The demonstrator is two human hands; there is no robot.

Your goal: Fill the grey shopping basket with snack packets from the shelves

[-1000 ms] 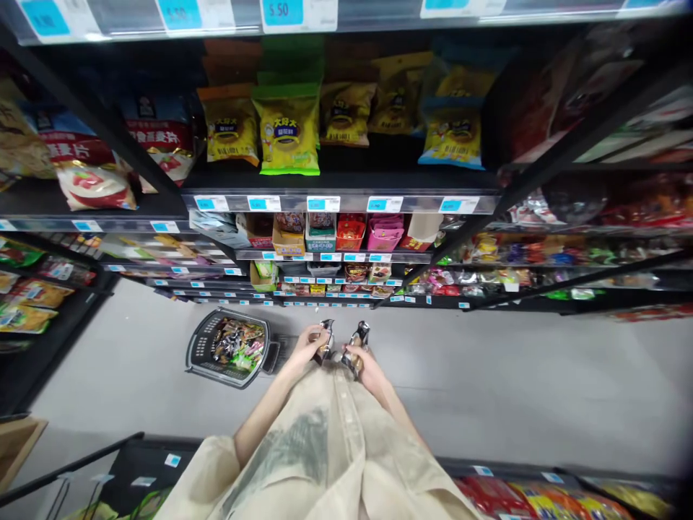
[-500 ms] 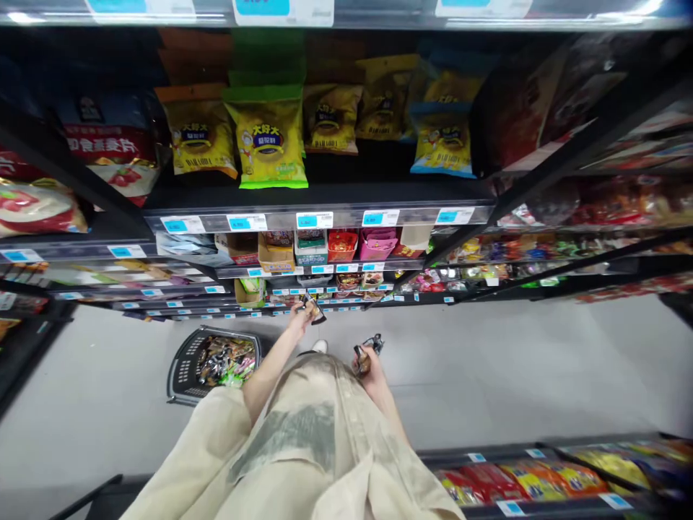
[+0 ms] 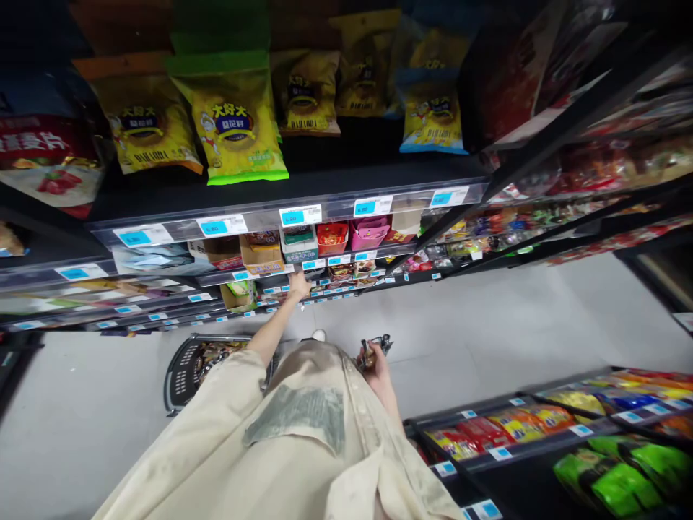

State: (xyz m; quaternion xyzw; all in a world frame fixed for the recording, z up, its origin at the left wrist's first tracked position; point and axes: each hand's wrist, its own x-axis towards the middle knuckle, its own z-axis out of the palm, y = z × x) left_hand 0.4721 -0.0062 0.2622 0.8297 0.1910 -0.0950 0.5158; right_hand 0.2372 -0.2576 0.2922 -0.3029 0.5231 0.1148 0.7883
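My left hand (image 3: 299,284) is stretched forward to a low shelf (image 3: 346,258) of small snack boxes and touches its front edge. Whether it holds a packet there is hidden. My right hand (image 3: 375,359) stays close to my body at waist height, closed around a small dark and silver snack packet (image 3: 372,347). A dark shopping basket (image 3: 181,368) with several wrapped snacks stands on the floor to my left, partly behind my sleeve.
Black store shelving fills the view ahead, with yellow snack bags (image 3: 232,130) on the upper shelf and blue price tags along the edges. A low shelf of bagged goods (image 3: 520,426) runs at lower right. Grey floor (image 3: 487,332) lies between them.
My left hand left my waist and carried its packet forward to the low shelf. My right hand stayed near my body with its packet. The view tilted and shifted right.
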